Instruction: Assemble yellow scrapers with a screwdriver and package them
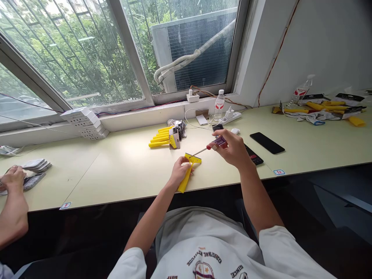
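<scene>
My left hand (pixel 180 172) grips a yellow plastic T-shaped tool (pixel 185 177) upright-tilted against the pale tabletop (pixel 116 170). My right hand (pixel 229 147) pinches a slim screwdriver (pixel 216 144) with a purple handle, a red collar and a thin metal shaft. The shaft's tip reaches the tool's yellow crossbar, and I cannot tell whether they touch. Just behind my hands lies a row of similar yellow-handled tools (pixel 159 138) beside their packaging.
A black phone (pixel 266 142) and a dark calculator-like device (pixel 254 155) lie right of my hands. A bottle (pixel 219 104) and power strip (pixel 231 117) stand behind. A co-worker's hand (pixel 11 179) rests on packets at left. Yellow tools (pixel 315 110) lie heaped far right.
</scene>
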`<state>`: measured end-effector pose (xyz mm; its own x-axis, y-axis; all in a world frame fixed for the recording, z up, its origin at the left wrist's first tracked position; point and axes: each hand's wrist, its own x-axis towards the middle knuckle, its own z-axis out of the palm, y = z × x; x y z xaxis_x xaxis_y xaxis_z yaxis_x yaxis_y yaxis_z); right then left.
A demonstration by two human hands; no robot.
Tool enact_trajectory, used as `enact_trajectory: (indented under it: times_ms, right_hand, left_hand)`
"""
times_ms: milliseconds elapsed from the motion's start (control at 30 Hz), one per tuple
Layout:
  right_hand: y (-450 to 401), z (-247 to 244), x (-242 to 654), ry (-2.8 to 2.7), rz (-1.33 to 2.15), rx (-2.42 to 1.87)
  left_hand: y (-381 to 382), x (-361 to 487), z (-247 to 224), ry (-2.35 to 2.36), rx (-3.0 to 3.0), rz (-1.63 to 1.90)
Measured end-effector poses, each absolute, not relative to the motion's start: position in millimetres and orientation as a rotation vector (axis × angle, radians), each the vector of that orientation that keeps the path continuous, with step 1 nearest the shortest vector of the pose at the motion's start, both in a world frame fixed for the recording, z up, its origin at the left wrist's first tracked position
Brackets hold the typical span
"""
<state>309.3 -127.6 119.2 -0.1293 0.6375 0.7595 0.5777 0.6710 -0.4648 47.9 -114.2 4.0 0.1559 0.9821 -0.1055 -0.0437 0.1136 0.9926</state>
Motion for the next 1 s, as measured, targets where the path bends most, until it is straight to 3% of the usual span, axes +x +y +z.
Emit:
enact_trajectory:
  times_ms: [367, 700, 1000]
  right_hand:
    - [-130.3, 119.6, 308.9, -1.809, 0.271, -0.967]
    - [-127.7, 119.0, 308.6, -1.771, 0.064, -1.102]
    - [-133.1, 122.1, 310.9, -1.844, 0.304, -0.953]
  left_hand:
    - [-114.3, 47.8, 3.9, 1.099, 1.157, 1.043]
    - [-114.6, 48.3, 4.8, 1.126, 1.165, 1.038]
    - [-114.0, 47.9, 3.9, 1.128, 1.161, 1.037]
